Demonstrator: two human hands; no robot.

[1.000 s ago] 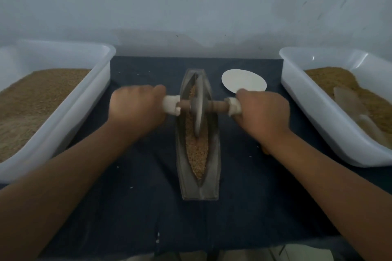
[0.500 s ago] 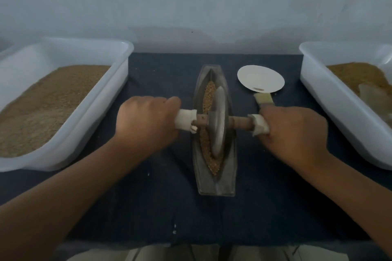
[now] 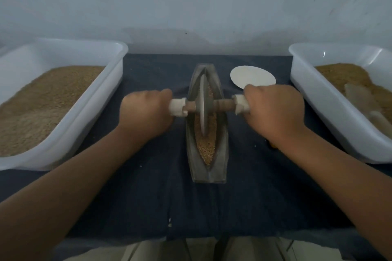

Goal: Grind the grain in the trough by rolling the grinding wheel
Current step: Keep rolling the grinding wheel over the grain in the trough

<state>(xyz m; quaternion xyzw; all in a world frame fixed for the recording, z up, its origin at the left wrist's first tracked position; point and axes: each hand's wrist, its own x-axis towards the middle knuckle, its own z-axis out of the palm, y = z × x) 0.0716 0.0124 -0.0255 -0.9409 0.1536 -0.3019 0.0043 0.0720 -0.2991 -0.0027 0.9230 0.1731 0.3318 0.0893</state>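
A grey boat-shaped trough (image 3: 221,155) lies lengthwise on the dark cloth, with brown grain (image 3: 206,148) along its groove. The metal grinding wheel (image 3: 203,106) stands upright in the groove, in the far half of the trough. A wooden axle (image 3: 223,104) runs through it, white-wrapped at both ends. My left hand (image 3: 146,113) grips the left handle and my right hand (image 3: 273,112) grips the right handle, fingers curled round them.
A white tub (image 3: 84,116) of pale ground grain stands at the left. Another white tub (image 3: 331,112) with brown grain and a clear scoop (image 3: 364,104) stands at the right. A white round disc (image 3: 252,76) lies beyond my right hand. Stray grains dot the cloth.
The wheel rolled toward me to the trough's middle, then back away into the far half. Both hands kept hold of the handles. The camera shifted slightly.
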